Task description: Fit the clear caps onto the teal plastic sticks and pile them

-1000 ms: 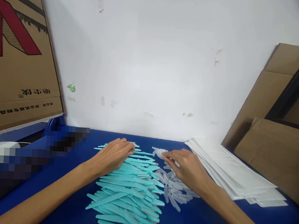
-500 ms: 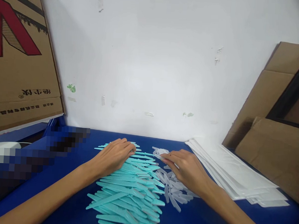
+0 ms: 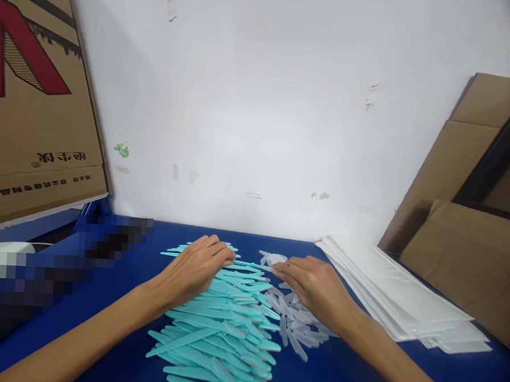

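As we look down over the blue table (image 3: 335, 372), the pile of slim turquoise pieces (image 3: 225, 337) lies nearest us, its close end below both hands and its far end running under and past the left hand (image 3: 197, 265). Just right of the pile we see loose translucent pieces (image 3: 297, 324), partly beneath the right hand (image 3: 320, 285). Over the pile's far part, our left hand is closed narrowly, fingers curled, on one turquoise piece (image 3: 249, 264) that points rightward. Our right hand, beyond the pile's right edge, pinches a pale translucent piece (image 3: 269, 269) at that piece's right end; whether the two are joined we cannot tell. A small translucent cluster (image 3: 272, 257) sits just behind those fingertips. Well right of the pile lie stacked white sheets (image 3: 387, 283), with brown cardboard (image 3: 469, 259) beyond them. Left of the pile and farther back stands a printed carton (image 3: 40, 123), where we make out upside-down characters, seemingly 绝尘侠, beside a circled mark; the smaller line is unclear to us. Behind the pile rises the white wall (image 3: 260, 100), marked with torn scraps.
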Demonstrator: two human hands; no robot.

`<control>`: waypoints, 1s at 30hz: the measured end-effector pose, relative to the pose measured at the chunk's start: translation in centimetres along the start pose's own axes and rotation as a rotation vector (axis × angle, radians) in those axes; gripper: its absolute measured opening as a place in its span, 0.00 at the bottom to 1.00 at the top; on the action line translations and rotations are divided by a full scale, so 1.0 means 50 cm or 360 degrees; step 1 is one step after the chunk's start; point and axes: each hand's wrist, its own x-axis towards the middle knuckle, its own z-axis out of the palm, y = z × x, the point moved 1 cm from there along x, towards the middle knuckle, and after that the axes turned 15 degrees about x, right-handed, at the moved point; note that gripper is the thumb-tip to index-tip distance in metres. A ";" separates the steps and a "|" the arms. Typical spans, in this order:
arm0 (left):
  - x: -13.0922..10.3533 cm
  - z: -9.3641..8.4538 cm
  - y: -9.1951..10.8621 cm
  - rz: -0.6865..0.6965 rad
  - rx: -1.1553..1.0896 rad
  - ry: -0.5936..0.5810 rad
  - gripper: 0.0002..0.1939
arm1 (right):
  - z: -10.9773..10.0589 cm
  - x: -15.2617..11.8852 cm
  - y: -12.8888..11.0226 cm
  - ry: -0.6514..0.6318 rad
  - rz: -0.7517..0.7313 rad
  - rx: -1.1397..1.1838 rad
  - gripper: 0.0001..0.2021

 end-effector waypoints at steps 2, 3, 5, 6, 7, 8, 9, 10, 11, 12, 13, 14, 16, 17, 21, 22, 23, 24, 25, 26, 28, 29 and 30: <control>0.003 -0.002 0.000 -0.0033 -0.0010 0.0036 0.10 | 0.000 0.001 -0.002 0.0002 -0.0006 0.0033 0.09; 0.004 -0.005 0.002 -0.0036 -0.0014 0.0045 0.10 | 0.002 0.001 -0.004 0.0005 -0.0014 0.0057 0.09; 0.007 -0.010 0.011 -0.0002 -0.0031 0.0041 0.09 | 0.008 0.000 -0.009 0.0019 -0.0039 0.0116 0.10; 0.008 -0.014 0.017 0.0022 -0.0045 0.0037 0.09 | 0.012 -0.001 -0.012 0.0030 -0.0050 0.0146 0.10; 0.009 -0.019 0.024 0.0045 -0.0061 0.0042 0.09 | 0.018 -0.002 -0.016 0.0040 -0.0055 0.0175 0.10; 0.011 -0.023 0.030 0.0060 -0.0082 0.0056 0.09 | 0.023 -0.004 -0.020 0.0045 -0.0058 0.0206 0.10; 0.013 -0.028 0.036 0.0060 -0.0106 0.0079 0.09 | 0.029 -0.006 -0.023 0.0050 -0.0059 0.0232 0.10; 0.015 -0.033 0.040 0.0051 -0.0129 0.0107 0.09 | 0.033 -0.007 -0.026 0.0059 -0.0058 0.0250 0.09; 0.017 -0.036 0.043 0.0026 -0.0146 0.0132 0.09 | 0.037 -0.008 -0.029 0.0070 -0.0061 0.0258 0.09; 0.018 -0.038 0.044 0.0001 -0.0149 0.0145 0.09 | 0.038 -0.009 -0.031 0.0083 -0.0063 0.0253 0.09; 0.019 -0.038 0.042 -0.0015 -0.0134 0.0141 0.08 | 0.038 -0.008 -0.032 0.0104 -0.0061 0.0238 0.09; 0.019 -0.036 0.039 -0.0017 -0.0101 0.0120 0.08 | 0.037 -0.006 -0.032 0.0124 -0.0057 0.0225 0.09; 0.016 -0.026 0.027 0.0010 -0.0005 0.0045 0.10 | 0.031 -0.003 -0.028 0.0168 -0.0039 0.0219 0.09; 0.013 -0.019 0.018 0.0026 0.0048 -0.0004 0.11 | 0.027 -0.001 -0.025 0.0186 -0.0017 0.0210 0.10; -0.005 0.010 -0.033 -0.0096 0.0246 -0.0272 0.12 | 0.015 0.002 0.000 0.0182 0.0138 0.0027 0.13; -0.010 0.016 -0.046 -0.0141 0.0290 -0.0373 0.13 | 0.013 0.002 0.007 0.0159 0.0174 -0.0023 0.13; -0.016 0.022 -0.059 -0.0196 0.0325 -0.0467 0.13 | 0.012 0.001 0.014 0.0126 0.0203 -0.0061 0.13; -0.021 0.027 -0.069 -0.0249 0.0345 -0.0554 0.13 | 0.011 0.000 0.021 0.0083 0.0223 -0.0088 0.11; -0.026 0.032 -0.079 -0.0298 0.0356 -0.0617 0.13 | 0.010 -0.001 0.027 0.0029 0.0240 -0.0105 0.09; -0.031 0.037 -0.086 -0.0331 0.0363 -0.0655 0.12 | 0.010 -0.001 0.032 -0.0035 0.0260 -0.0113 0.08; -0.038 0.043 -0.093 -0.0365 0.0365 -0.0702 0.12 | 0.006 -0.002 0.040 -0.0158 0.0303 -0.0108 0.06; -0.040 0.045 -0.095 -0.0370 0.0367 -0.0718 0.12 | 0.004 -0.002 0.043 -0.0204 0.0318 -0.0091 0.06; -0.041 0.046 -0.094 -0.0378 0.0367 -0.0735 0.12 | 0.001 -0.002 0.046 -0.0241 0.0324 -0.0069 0.06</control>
